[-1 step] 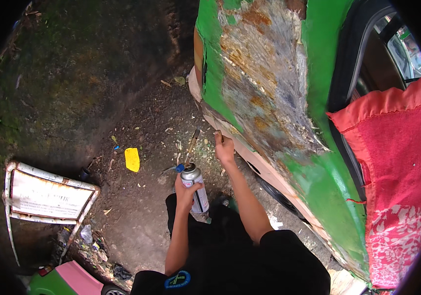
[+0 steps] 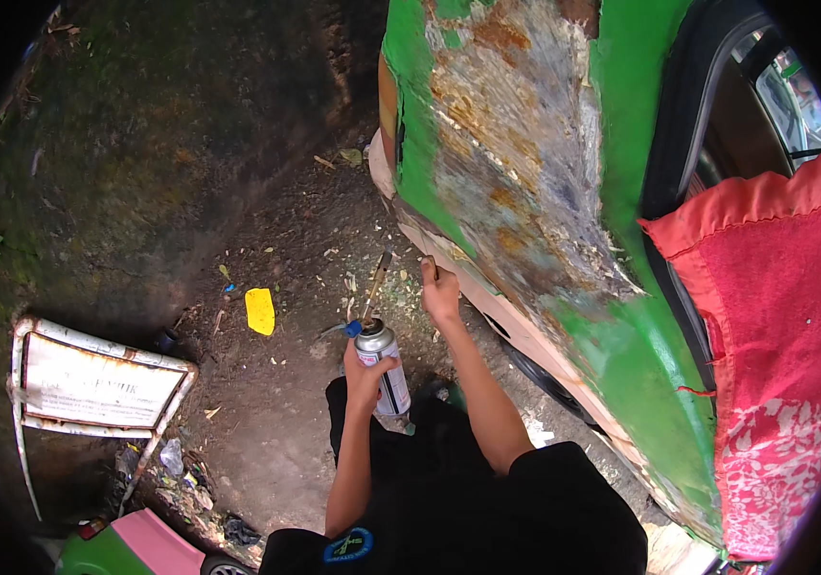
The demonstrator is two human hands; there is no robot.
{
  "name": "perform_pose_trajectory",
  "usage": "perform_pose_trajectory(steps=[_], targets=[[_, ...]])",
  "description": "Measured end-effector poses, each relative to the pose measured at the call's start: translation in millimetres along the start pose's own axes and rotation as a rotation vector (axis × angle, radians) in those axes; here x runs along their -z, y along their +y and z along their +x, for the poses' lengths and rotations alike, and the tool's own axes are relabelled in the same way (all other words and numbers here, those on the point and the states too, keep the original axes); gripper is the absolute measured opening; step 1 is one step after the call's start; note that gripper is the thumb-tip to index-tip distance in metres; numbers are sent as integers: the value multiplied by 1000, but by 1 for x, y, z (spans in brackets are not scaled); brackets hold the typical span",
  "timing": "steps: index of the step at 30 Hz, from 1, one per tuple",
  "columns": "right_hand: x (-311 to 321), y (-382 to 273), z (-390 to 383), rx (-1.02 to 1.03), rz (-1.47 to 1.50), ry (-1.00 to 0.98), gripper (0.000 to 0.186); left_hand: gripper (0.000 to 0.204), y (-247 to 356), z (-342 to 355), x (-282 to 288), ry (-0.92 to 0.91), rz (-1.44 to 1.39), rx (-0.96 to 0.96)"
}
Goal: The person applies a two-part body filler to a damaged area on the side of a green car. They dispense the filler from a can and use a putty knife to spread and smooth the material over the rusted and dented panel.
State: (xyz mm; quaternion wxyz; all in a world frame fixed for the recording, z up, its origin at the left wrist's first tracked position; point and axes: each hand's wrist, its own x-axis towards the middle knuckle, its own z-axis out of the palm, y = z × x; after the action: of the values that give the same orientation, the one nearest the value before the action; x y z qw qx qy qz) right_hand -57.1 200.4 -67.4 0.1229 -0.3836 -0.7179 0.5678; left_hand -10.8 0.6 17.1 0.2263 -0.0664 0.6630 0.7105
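My left hand [image 2: 364,372] is wrapped around a silver gas canister [image 2: 387,369] with a blue valve and a thin torch nozzle [image 2: 377,283] that points up toward the car. My right hand [image 2: 440,292] is closed on a small tool, mostly hidden in the fist, pressed against the lower edge of a green car body panel [image 2: 516,163]. The panel's paint is stripped to rusty, grey metal. I crouch on the dirt ground beside the car.
A red cloth [image 2: 775,326] hangs from the car's window opening at right. A dark tyre [image 2: 547,381] shows under the panel. On the dirt lie a yellow scrap [image 2: 259,310] and a white, rusty framed sign [image 2: 94,383]. A mossy wall [image 2: 94,144] rises at left.
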Motion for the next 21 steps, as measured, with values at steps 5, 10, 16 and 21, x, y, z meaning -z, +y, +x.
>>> perform_pose_trajectory(steps=[5, 10, 16, 21], targets=[[12, 6, -12, -66, 166, -3, 38, 56, 4, 6, 1, -8, -11, -38], [-18, 2, 9, -42, 171, 10, 38, 52, 8, 16, 0, -18, 8, -9], [-21, 12, 23, 43, 166, 18, 43, 53, 12, 12, -2, -41, 7, -15], [-35, 6, 14, -21, 116, 42, 54, 54, 8, 6, 1, -59, 5, -34]])
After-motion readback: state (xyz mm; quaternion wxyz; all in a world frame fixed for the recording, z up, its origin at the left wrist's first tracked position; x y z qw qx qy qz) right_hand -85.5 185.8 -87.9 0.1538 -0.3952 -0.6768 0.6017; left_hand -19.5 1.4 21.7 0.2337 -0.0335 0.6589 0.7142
